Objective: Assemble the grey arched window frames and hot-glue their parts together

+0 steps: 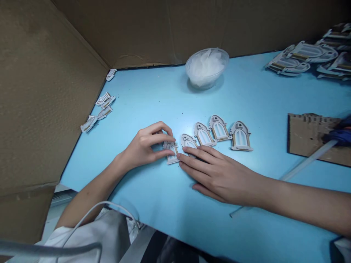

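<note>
Several small arched window-shaped pieces, white and grey with tan edges, lie in a curved row on the blue table. My left hand [149, 144] pinches the leftmost window piece [172, 157] between thumb and fingers. My right hand [216, 171] lies flat with its fingers stretched out; its fingertips rest by the right edge of that piece and partly cover the second window piece [188, 140]. Further right are a third window piece [204, 134], a fourth window piece [219, 128] and the rightmost window piece [241, 136], apart from both hands.
A clear plastic bowl [207, 67] with white, translucent contents stands at the back. Stacks of larger arched pieces [298, 56] lie back right. A cardboard piece [307, 135] and a thin white stick [309, 160] are at right. Small pieces [104, 100] line the left cardboard wall [41, 91].
</note>
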Demonstrator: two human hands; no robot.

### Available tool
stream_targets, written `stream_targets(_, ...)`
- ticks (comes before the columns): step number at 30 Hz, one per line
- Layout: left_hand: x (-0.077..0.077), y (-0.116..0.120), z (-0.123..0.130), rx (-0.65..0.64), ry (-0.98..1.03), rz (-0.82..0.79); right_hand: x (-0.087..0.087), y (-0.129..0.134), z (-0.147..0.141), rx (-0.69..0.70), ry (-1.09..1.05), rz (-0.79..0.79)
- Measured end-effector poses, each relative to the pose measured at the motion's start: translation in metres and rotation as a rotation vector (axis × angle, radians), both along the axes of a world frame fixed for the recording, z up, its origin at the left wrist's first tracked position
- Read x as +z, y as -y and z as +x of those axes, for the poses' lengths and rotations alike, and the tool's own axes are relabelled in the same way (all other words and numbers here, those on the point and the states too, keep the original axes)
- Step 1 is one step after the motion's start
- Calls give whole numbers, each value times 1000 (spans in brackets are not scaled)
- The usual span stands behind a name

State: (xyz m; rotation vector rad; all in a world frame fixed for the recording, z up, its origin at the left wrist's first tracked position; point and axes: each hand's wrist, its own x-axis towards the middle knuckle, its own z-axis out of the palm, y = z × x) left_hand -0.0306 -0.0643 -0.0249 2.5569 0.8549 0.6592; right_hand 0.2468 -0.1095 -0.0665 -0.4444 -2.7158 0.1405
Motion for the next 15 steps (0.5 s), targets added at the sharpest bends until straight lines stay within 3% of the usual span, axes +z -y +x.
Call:
stream_targets(6,-11,-5,-1,9,119,-168,10,0,11,19,-27,76)
stream_targets(12,-9,-20,30,281,439,-190,49,-10,54,-361,232,19)
stream_targets(15,1,-38,51,207,333,-227,77,-11,82,-551,374,18)
